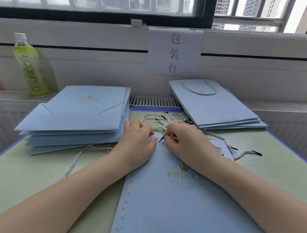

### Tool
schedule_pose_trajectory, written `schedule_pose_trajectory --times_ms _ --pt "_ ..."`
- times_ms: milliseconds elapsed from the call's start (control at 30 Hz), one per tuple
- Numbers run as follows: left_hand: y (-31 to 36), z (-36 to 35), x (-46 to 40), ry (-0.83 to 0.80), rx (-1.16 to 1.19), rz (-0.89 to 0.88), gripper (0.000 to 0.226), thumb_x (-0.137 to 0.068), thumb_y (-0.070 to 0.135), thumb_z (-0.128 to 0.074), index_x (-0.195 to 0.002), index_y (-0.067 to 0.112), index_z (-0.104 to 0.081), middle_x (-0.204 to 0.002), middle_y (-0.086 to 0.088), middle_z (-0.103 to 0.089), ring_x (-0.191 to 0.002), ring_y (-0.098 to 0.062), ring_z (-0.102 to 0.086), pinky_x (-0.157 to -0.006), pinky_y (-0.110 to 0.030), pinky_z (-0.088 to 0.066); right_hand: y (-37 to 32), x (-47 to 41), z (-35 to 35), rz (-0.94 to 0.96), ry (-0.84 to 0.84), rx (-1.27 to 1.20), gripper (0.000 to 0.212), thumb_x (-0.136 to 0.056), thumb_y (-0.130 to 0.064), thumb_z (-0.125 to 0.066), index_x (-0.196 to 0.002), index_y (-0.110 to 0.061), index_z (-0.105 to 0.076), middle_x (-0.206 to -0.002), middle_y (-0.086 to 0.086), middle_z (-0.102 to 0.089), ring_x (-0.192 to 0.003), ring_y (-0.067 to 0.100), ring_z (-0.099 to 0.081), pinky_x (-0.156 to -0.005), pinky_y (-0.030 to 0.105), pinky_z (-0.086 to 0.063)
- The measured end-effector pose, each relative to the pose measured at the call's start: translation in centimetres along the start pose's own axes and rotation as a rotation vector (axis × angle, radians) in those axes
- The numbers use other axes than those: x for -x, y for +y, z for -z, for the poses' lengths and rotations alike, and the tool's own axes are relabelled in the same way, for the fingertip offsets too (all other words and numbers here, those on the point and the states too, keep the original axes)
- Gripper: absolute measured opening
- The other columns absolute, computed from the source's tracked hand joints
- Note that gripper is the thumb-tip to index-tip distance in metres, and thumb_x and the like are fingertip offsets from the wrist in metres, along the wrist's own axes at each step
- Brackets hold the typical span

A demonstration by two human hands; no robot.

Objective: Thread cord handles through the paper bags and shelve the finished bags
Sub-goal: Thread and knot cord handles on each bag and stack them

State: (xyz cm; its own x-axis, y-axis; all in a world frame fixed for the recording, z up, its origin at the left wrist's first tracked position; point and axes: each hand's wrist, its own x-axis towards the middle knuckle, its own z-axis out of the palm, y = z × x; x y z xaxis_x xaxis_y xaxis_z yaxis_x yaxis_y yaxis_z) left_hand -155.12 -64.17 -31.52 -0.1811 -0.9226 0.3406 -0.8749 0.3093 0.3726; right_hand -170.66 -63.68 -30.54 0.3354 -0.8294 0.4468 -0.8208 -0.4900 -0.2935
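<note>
A flat light-blue paper bag (pixel 177 210) with a gold crown logo lies in front of me on the green table. My left hand (pixel 136 143) grips the bag's far edge, thumb on top. My right hand (pixel 184 140) pinches the black tip of a white-blue twisted cord (pixel 162 137) at a small hole near that edge. Several loose cords (pixel 169 118) lie tangled just beyond my hands. A pile of bags without handles (pixel 84 114) sits at the left. A pile of bags with cord handles (pixel 216 104) sits at the back right.
A green drink bottle (pixel 28 65) stands at the back left on the radiator ledge. A paper sign (pixel 174 52) hangs on the wall under the window. One cord (pixel 76 157) trails from under the left pile toward the table's left edge.
</note>
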Motion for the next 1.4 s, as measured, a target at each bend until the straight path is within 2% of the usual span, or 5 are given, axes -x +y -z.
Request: schedule_pose_trajectory --times_ms 267,600,1000,1200,1400 --pt "0.8 1.0 -0.3 0.17 0.243 0.075 0.014 -0.09 0.003 -0.041 -0.084 0.009 -0.052 -0.087 -0.003 -0.044 -0.091 -0.019 -0.035 -0.082 -0.026 -0.025 -1.1 0.3 0.6 0.106 0.095 -0.048 0.008 -0.086 -0.023 -0.056 -0.087 -0.018 -0.063 -0.08 -0.009 -0.051 -0.072 0.016 -0.049 -0.062 0.034 -0.043" --pt "1.2 2.4 -0.1 0.233 0.496 0.137 0.048 -0.101 0.025 -0.035 -0.056 0.014 -0.024 -0.053 0.001 -0.029 -0.052 -0.013 -0.025 -0.05 -0.027 -0.02 -3.0 0.8 1.6 0.276 0.148 0.115 0.005 -0.077 -0.019 -0.047 -0.072 -0.017 -0.046 -0.069 -0.008 -0.034 -0.051 0.024 -0.033 -0.046 0.026 -0.025" --pt "1.2 3.3 0.0 0.05 0.806 0.132 0.047 -0.096 0.021 -0.05 -0.058 -0.006 -0.042 -0.062 -0.012 -0.037 -0.059 -0.023 -0.03 -0.058 -0.034 -0.027 -2.7 0.3 1.9 0.125 -0.046 -0.078 0.029 -0.078 -0.025 -0.055 -0.06 -0.028 -0.033 -0.066 -0.011 -0.038 -0.065 0.006 -0.039 -0.059 0.028 -0.029" --pt "0.6 4.0 -0.4 -0.042 0.916 0.214 0.061 -0.096 0.03 -0.051 -0.037 0.017 -0.045 -0.076 -0.022 -0.06 -0.055 -0.024 -0.048 -0.056 -0.028 -0.042 -2.2 0.2 2.7 0.025 -0.105 -0.24 0.019 -0.081 -0.032 -0.066 -0.088 -0.025 -0.05 -0.08 -0.011 -0.045 -0.067 -0.002 -0.042 -0.059 0.014 -0.033" --pt "0.3 4.6 -0.4 -0.211 0.741 0.226 0.064 -0.096 0.047 -0.043 -0.039 0.02 -0.037 -0.048 -0.003 -0.039 -0.04 -0.014 -0.034 -0.048 -0.023 -0.032 -1.9 -0.1 2.9 -0.003 -0.241 -0.349 0.02 -0.08 -0.034 -0.07 -0.091 -0.037 -0.053 -0.09 -0.015 -0.052 -0.067 -0.011 -0.045 -0.06 0.013 -0.03"
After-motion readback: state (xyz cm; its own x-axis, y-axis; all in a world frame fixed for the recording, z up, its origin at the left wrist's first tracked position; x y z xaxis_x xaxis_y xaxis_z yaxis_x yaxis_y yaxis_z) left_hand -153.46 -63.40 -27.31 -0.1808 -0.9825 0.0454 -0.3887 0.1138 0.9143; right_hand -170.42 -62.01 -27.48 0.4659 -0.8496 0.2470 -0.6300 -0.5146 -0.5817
